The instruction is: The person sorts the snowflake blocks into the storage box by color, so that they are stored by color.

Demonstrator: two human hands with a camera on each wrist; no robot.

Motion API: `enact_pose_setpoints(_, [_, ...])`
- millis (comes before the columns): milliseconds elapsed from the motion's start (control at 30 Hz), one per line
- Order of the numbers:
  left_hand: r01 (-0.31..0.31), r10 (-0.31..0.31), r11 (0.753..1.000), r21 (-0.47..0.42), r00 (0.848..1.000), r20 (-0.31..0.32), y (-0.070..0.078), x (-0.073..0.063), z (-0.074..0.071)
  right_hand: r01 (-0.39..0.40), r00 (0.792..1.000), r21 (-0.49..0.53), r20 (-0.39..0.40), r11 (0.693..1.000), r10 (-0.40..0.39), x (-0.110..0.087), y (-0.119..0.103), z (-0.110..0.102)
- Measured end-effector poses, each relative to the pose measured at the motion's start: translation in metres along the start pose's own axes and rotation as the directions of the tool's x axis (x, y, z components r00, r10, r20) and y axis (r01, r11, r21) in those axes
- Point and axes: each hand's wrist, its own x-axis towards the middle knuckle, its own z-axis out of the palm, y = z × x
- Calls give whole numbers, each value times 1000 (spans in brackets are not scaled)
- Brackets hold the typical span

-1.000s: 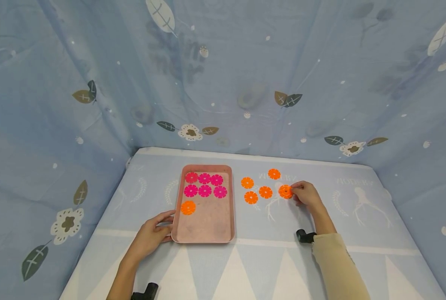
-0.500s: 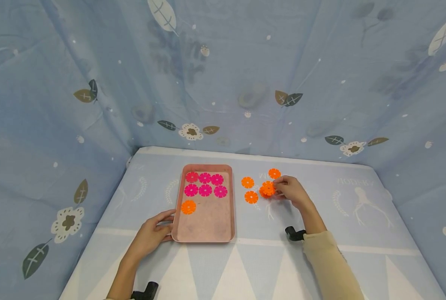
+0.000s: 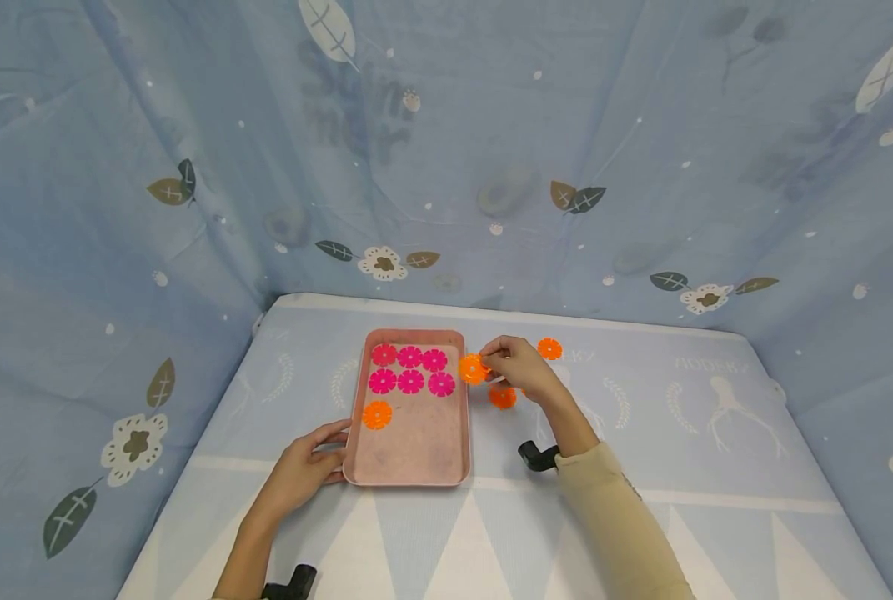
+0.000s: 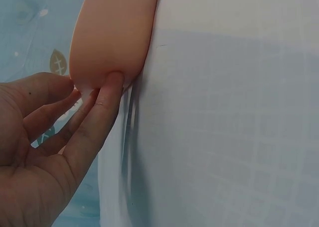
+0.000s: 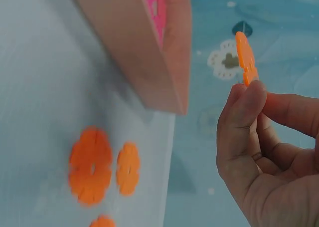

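In the head view, my right hand [image 3: 517, 367] pinches an orange notched plastic disc [image 3: 472, 369] by its edge, beside the right rim of a pink tray [image 3: 458, 454]. In the right wrist view the disc [image 5: 245, 57] stands nearly edge-on between thumb and fingers. My left hand [image 3: 303, 471] rests its fairly straight fingers against the tray's left side. Those fingers [image 4: 102, 105] touch the tray's outer wall [image 4: 112, 42] in the left wrist view. Inside the tray, several magenta notched discs [image 3: 410, 382] lie in two rows, with one orange disc [image 3: 376, 415] below them.
Loose orange discs lie right of the tray, among them one at the back [image 3: 549, 348] and one below the right hand [image 3: 502, 397]. Others are partly hidden by that hand. A blue patterned curtain [image 3: 491, 167] stands behind the table [image 3: 746, 367].
My right hand has moved left across the table with the orange disc, from over the loose discs to the tray's right rim. The left hand and tray have stayed put.
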Motion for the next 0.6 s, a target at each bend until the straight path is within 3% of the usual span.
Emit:
enact_pose_setpoints(267, [-28,28,1000,-6,1000,6,0,-1,-2,46,996,-4,72,999,-45,16,-20,46])
enact_pose_setpoints(600, [-35,36,999,-32,999,19,0,0,-2,71,980,-59,191,996,-58,34,-11,86])
